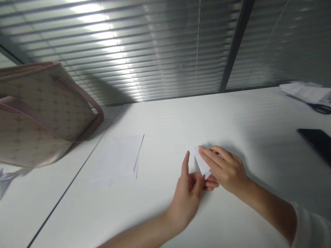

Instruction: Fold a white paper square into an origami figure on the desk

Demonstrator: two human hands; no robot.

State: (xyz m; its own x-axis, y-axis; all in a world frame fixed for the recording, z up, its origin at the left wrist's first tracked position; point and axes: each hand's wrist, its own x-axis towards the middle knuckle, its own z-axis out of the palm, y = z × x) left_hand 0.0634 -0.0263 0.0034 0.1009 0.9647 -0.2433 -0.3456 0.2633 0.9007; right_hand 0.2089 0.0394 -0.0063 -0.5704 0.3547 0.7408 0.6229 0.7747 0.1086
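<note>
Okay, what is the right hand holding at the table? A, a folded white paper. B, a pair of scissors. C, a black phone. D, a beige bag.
A: the right hand grips a folded white paper, whose lower tip reaches the fingers of the left hand.

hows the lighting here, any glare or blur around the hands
In the head view, a bright streak of glare runs down the grey slatted window blinds; the left hand and right hand look slightly soft and cast soft shadows on the white tabletop; the folded white paper shows little contrast against it.
</note>
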